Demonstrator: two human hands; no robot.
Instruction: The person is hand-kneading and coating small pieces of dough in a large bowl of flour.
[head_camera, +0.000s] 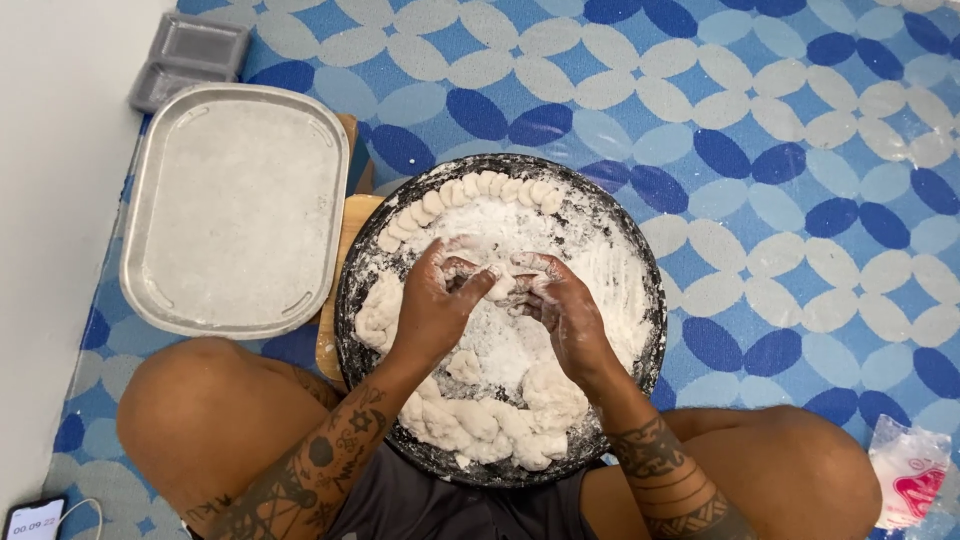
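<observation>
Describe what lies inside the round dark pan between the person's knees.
Inside the round dark pan: loose white flour, a row of small dough pieces along the far rim and a twisted dough rope along the near rim. Both hands hide the dough they pinch.

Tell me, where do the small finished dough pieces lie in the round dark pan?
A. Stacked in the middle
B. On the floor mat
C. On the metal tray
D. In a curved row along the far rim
D: the small dough pieces form a curved row along the far rim of the round dark pan, beyond both hands.
</observation>
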